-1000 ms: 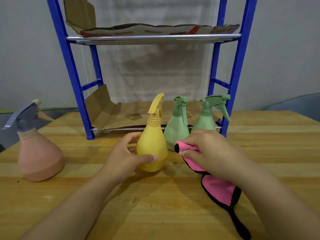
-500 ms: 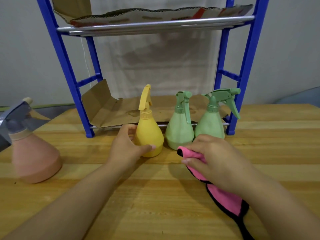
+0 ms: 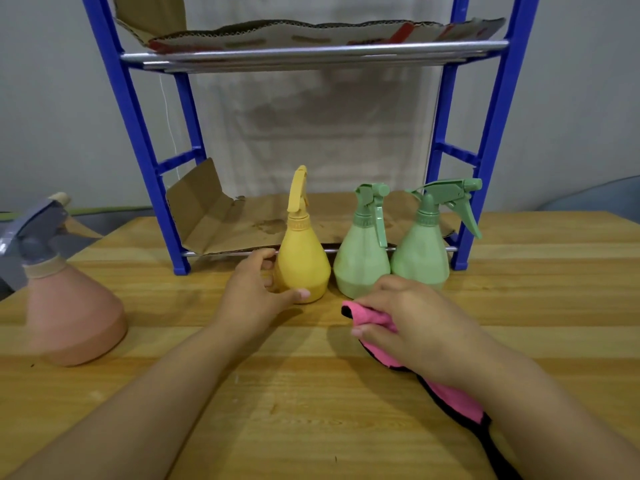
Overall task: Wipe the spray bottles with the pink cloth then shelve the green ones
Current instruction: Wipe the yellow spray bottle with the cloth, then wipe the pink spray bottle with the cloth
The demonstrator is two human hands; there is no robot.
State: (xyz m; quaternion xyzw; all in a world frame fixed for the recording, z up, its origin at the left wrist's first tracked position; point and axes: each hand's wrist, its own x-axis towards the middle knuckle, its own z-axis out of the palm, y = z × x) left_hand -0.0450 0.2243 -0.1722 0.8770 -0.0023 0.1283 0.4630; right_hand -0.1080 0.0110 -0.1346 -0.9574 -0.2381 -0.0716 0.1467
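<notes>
A yellow spray bottle (image 3: pixel 304 258) stands upright on the wooden table (image 3: pixel 311 420), in front of the blue rack. My left hand (image 3: pixel 252 299) cups its lower left side, thumb against the base. Two green spray bottles (image 3: pixel 362 265) (image 3: pixel 420 254) stand side by side just right of it, by the rack's lower shelf edge. My right hand (image 3: pixel 412 323) grips a bunched pink cloth (image 3: pixel 367 315) with black trim, in front of the green bottles; the cloth's tail trails back under my forearm. A peach bottle (image 3: pixel 72 320) with a grey trigger stands far left.
The blue rack (image 3: pixel 138 133) has a cardboard-lined lower shelf (image 3: pixel 221 223) at table level and a cardboard-lined upper shelf (image 3: pixel 311 50) on metal rails. A grey wall is behind. Bare table lies in front of my arms.
The yellow bottle went from lifted near me to standing on the table beside the green ones. My left hand has loosened around it. My right hand with the cloth dropped lower.
</notes>
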